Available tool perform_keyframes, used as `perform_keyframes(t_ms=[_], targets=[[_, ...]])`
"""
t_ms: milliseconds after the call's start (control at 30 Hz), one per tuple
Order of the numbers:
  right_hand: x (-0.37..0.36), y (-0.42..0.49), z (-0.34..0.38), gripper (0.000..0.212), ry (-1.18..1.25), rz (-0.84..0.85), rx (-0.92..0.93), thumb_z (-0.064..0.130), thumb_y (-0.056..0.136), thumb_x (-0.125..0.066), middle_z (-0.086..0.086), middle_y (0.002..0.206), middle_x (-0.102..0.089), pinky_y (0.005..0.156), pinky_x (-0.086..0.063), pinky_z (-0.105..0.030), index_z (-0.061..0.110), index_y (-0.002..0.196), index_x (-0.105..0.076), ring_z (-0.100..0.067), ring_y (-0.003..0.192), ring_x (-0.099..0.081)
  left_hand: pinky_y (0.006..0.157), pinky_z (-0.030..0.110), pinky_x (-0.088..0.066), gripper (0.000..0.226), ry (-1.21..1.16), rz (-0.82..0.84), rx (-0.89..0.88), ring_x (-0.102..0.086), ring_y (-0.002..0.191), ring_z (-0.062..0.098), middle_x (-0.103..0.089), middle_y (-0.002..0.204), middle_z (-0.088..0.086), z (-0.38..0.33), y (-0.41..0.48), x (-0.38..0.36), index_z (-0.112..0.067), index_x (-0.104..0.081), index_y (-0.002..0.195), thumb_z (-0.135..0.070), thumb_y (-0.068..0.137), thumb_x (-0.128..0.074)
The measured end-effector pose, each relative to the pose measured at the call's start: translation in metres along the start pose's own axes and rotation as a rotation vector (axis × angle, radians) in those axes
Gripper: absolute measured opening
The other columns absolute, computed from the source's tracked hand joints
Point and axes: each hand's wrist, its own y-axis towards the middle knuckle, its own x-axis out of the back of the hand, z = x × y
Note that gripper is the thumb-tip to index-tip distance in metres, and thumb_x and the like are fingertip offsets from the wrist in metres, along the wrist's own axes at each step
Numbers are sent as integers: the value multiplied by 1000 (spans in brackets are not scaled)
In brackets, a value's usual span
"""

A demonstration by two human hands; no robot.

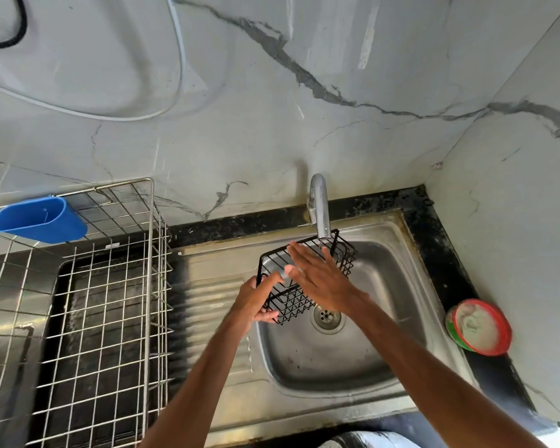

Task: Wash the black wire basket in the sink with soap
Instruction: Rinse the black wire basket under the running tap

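The black wire basket point(343, 257) hangs tilted over the steel sink point(398, 279), right under the chrome tap point(320, 205). My left hand point(256, 299) grips the basket's near left corner from below and the side. My right hand point(317, 276) lies flat with fingers stretched out across the basket's open top and front wires. A round tub of whitish soap point(479, 328) with a red rim sits on the black counter to the right of the sink. Whether water runs from the tap is not clear.
A tall steel wire dish rack point(110, 286) stands on the drainboard at the left, with a blue plastic cup holder point(39, 219) hooked on its back rim. The drain point(327, 316) lies just below the basket. Marble walls close in behind and at the right.
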Motion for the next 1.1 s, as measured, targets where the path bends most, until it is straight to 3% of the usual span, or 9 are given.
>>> perform_keyframes(t_ms=[200,300,433,467,533,633,767,967,1100], targets=[[21,19,-43,57,-131,63,-191,43,108,-10,-10,168,-15,123,-12,-60,20,160,-18,-28,155,-13,64,32,-64,53,-39,-27,-15,-73,92,42,-42,152,15,7,-1,4,-18,-60,127,-48,86,-77],[23,15,-72,93,-9,44,-261,70,90,15,-6,168,-17,122,-21,-55,20,160,-20,-24,155,-12,66,33,-65,64,-34,-39,-13,-74,91,40,-42,153,16,16,-2,7,-16,-59,135,-47,83,-80],[8,15,-81,104,111,-8,-392,82,84,7,-8,166,-24,121,-22,-57,17,159,-20,-28,152,-22,68,35,-65,68,-38,-29,9,-74,91,39,-40,157,16,29,-7,2,-16,-57,138,-46,82,-80],[4,15,-79,106,86,-2,-421,83,82,10,-10,165,-24,120,-22,-61,16,159,-19,-30,152,-22,67,34,-65,69,-42,-21,10,-73,92,39,-38,158,16,33,-7,0,-16,-56,139,-47,81,-80],[-4,16,-69,85,72,13,-439,70,95,2,-11,167,-18,120,-8,-67,17,158,-17,-35,154,-12,65,32,-63,73,-52,-11,17,-73,92,38,-37,160,16,39,-10,-3,-15,-54,142,-47,81,-80],[-11,3,-33,63,85,44,-275,52,106,-9,-3,169,3,119,13,-60,22,161,-7,-28,154,14,63,30,-63,76,-71,-12,47,-74,94,38,-40,156,17,46,-14,-8,-15,-49,146,-46,83,-79],[-14,-7,2,86,39,53,-53,70,89,10,6,166,12,121,17,-52,24,161,2,-13,153,13,72,39,-67,61,-117,-34,84,-74,91,38,-46,146,17,43,-16,-11,-19,-52,132,-45,83,-78],[15,12,-41,63,85,-13,-212,53,106,-11,-4,167,-21,122,-6,-35,21,160,-21,-19,155,-13,77,42,-67,67,-110,-50,40,-75,87,37,-47,144,19,31,-11,-3,-17,-52,137,-46,83,-79],[19,22,-85,98,154,-14,-291,81,89,3,-9,164,-27,123,-25,-51,18,156,-32,-27,153,-22,74,39,-67,76,-63,-37,-6,-75,87,36,-45,149,20,21,-4,0,-16,-50,145,-47,82,-80]])
